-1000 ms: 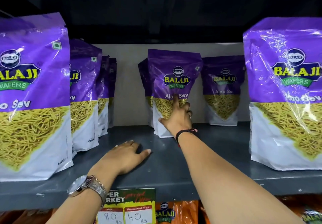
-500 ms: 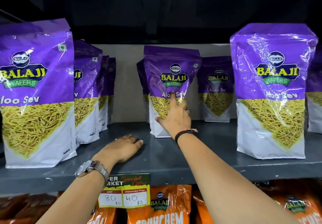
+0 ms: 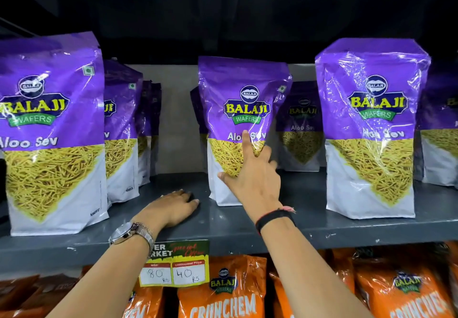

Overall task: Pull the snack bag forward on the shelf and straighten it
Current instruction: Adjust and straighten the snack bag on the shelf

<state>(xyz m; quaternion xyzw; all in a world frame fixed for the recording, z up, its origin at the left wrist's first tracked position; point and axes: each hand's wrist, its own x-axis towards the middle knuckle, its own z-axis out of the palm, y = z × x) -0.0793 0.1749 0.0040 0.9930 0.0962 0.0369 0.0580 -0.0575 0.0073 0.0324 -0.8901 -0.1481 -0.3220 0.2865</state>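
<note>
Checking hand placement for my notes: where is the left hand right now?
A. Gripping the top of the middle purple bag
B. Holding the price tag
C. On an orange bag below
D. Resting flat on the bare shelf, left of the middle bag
D: the left hand lies palm-down on the grey shelf, apart from the middle Aloo Sev bag, which the right hand touches.

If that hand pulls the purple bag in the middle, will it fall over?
Probably it wobbles: the middle bag stands tall on a narrow base. Its glossy film looks slippery, so the right hand may slide. It likely crumples rather than staying stiff.
</note>
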